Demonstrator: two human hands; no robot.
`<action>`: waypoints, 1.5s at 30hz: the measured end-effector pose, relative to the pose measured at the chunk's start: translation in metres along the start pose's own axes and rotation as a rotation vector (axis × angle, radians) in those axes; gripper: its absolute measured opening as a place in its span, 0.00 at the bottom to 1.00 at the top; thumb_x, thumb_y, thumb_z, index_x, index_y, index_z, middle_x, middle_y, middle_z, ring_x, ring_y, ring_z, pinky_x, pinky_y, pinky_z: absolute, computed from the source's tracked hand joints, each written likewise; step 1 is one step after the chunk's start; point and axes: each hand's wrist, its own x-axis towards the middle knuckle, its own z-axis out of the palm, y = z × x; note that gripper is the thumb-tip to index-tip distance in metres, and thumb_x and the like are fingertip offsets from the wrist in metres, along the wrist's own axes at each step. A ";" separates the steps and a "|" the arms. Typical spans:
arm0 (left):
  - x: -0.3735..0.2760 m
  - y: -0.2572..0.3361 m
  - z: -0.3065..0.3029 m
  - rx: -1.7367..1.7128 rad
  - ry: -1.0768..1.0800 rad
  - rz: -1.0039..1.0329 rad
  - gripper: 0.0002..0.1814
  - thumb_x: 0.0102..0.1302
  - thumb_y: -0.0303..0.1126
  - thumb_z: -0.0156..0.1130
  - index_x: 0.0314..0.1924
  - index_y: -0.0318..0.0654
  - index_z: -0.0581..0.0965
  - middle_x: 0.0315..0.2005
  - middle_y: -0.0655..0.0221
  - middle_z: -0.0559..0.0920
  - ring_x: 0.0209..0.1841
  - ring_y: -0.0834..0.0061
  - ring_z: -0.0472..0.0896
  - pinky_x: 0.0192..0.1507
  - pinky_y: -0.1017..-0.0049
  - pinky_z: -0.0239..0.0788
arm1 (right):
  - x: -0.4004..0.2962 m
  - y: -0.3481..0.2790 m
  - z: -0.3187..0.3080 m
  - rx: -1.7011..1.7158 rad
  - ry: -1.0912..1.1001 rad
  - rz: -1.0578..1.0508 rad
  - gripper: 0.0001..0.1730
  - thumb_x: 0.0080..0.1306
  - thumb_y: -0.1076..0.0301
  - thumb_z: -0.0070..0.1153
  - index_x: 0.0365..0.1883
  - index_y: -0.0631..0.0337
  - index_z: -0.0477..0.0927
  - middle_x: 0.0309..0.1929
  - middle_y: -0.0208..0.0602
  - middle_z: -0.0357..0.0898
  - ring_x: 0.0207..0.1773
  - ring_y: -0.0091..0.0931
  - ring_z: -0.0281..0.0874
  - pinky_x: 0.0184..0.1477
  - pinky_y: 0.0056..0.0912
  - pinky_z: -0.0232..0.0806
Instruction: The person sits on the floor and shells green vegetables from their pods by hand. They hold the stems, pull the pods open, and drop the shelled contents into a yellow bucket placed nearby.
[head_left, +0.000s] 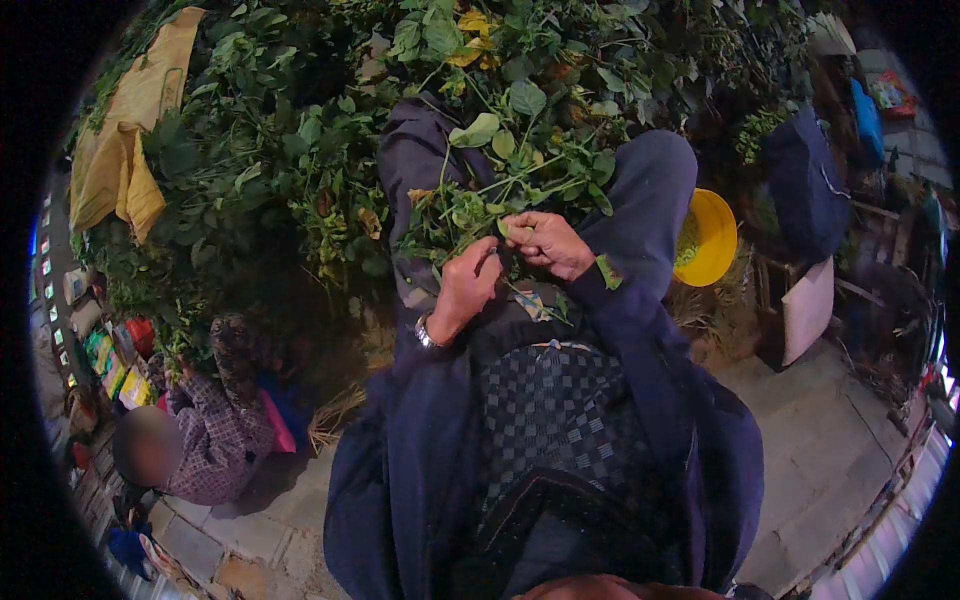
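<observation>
Leafy green plants (555, 184), which look like bean plants, lie across my lap between my knees. My left hand (466, 291), with a metal-band wristwatch (425, 332) at its wrist, is closed at the near end of the plant stems. Close beside it on the right, my right hand (551, 244) pinches a green pod (503, 228) between thumb and forefinger. The two hands are nearly touching. What sits inside the left fist is mostly hidden. A leaf (608, 272) clings to my right sleeve.
A yellow bucket (720, 238) holding green beans or pods stands beside my right knee. Heaped plants (255, 172) spread in front, with a yellow woven sack (127, 150) on them. Another person (217, 435) sits at the left, among plants. A dark blue bag (806, 187) is at the right.
</observation>
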 end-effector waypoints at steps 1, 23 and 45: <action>0.002 0.003 0.001 -0.046 -0.032 -0.084 0.12 0.66 0.27 0.54 0.47 0.31 0.78 0.24 0.67 0.81 0.18 0.83 0.76 0.19 0.78 0.65 | 0.000 0.001 -0.003 -0.013 -0.010 -0.005 0.10 0.67 0.64 0.62 0.40 0.62 0.83 0.26 0.23 0.76 0.22 0.10 0.62 0.20 0.17 0.53; 0.014 -0.029 0.017 0.194 0.126 0.190 0.11 0.70 0.29 0.51 0.45 0.32 0.78 0.19 0.71 0.78 0.16 0.83 0.72 0.19 0.78 0.64 | 0.009 0.018 0.003 -0.869 0.112 -0.769 0.15 0.64 0.69 0.62 0.46 0.69 0.81 0.34 0.38 0.83 0.35 0.24 0.79 0.38 0.26 0.71; 0.021 -0.019 -0.015 -0.154 0.071 -0.063 0.15 0.64 0.32 0.67 0.47 0.30 0.78 0.35 0.70 0.79 0.33 0.80 0.78 0.32 0.80 0.70 | 0.001 -0.013 0.000 -0.066 0.080 -0.089 0.15 0.63 0.76 0.51 0.49 0.69 0.75 0.34 0.38 0.81 0.25 0.15 0.71 0.19 0.15 0.57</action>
